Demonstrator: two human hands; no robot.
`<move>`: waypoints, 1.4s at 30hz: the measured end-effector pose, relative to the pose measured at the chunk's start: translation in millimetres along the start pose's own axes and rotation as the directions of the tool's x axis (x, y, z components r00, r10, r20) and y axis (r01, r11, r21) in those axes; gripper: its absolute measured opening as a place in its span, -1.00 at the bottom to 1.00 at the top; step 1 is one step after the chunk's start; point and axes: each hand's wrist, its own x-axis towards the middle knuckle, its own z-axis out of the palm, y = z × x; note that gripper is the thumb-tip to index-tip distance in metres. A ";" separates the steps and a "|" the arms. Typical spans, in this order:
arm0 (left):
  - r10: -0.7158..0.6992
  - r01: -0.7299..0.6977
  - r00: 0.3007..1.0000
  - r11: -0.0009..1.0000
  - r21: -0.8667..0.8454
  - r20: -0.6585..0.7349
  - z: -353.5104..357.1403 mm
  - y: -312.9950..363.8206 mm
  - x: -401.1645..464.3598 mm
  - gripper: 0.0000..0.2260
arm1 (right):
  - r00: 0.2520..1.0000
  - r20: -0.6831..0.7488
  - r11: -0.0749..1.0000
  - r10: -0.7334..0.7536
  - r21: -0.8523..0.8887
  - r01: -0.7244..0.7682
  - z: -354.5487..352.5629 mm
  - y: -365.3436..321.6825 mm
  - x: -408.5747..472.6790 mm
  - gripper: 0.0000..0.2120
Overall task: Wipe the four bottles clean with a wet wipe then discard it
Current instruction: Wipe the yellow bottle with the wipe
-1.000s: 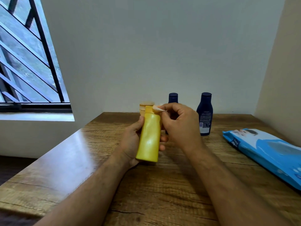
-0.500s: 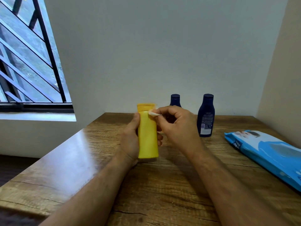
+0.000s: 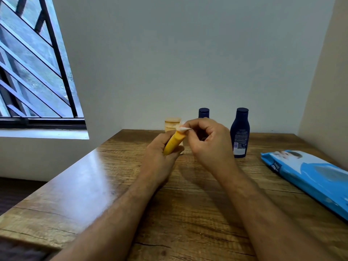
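The left hand (image 3: 160, 155) grips the tilted yellow bottle (image 3: 172, 143) above the wooden table (image 3: 188, 213); the right hand (image 3: 205, 140), just beside, pinches a white wet wipe (image 3: 183, 128) against the bottle's top end.

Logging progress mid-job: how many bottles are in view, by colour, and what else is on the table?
Yellow bottle: 1, held in the left hand
Dark blue bottles: 2
Beige bottle: 1
Wet wipe: 1, in the right hand
Blue wipes pack: 1
Total: 6
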 end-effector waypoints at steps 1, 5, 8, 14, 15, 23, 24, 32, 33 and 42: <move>0.002 -0.002 1.000 1.000 0.008 -0.006 0.2 0.1 0.7 -0.70 | 0.999 -0.018 1.000 0.028 -0.007 -0.028 -0.3 0.9 1.0 -0.88; 0.025 -0.024 0.997 1.000 0.015 -0.069 0.3 1.4 0.5 -0.74 | 0.990 -0.132 0.997 0.044 -0.062 -0.053 -4.3 3.9 4.3 -0.88; 0.063 -0.063 0.994 0.998 0.009 -0.092 -0.3 2.5 -0.6 -0.75 | 0.991 -0.130 0.999 0.025 -0.043 -0.031 -5.9 3.5 4.7 -0.88; 0.065 -0.063 0.994 0.998 0.027 -0.087 -1.7 -1.7 1.1 -0.70 | 0.999 0.027 0.999 -0.017 0.034 0.016 -1.0 -1.1 0.2 -0.84; 0.052 -0.050 0.995 0.998 0.023 -0.082 -2.0 -1.9 1.1 -0.70 | 0.998 0.063 0.998 -0.021 0.055 0.017 -1.3 -1.1 -0.1 -0.84; 0.005 0.002 0.998 0.995 0.104 -0.067 -2.8 -5.8 2.1 -0.80 | 0.990 0.141 0.999 0.027 0.035 -0.032 1.9 -0.1 -1.5 -0.85; 0.005 0.001 0.998 0.996 0.093 -0.070 -2.9 -6.0 2.6 -0.75 | 0.993 0.109 0.999 0.054 0.002 -0.054 2.5 0.8 -0.8 -0.86; 0.016 -0.010 0.996 0.997 0.070 -0.088 -1.7 -6.7 3.0 -0.74 | 0.992 0.124 0.998 0.012 0.059 -0.020 -2.6 -2.5 -1.2 -0.85; 0.026 -0.018 0.996 0.996 0.082 -0.091 -2.5 -7.0 3.0 -0.77 | 0.989 0.146 0.997 0.000 0.073 -0.011 -0.8 -4.3 -2.4 -0.84; 0.027 -0.020 0.997 0.995 0.103 -0.075 -2.4 -4.6 3.1 -0.70 | 0.996 0.007 0.996 0.093 0.004 -0.093 -2.9 1.2 2.8 -0.92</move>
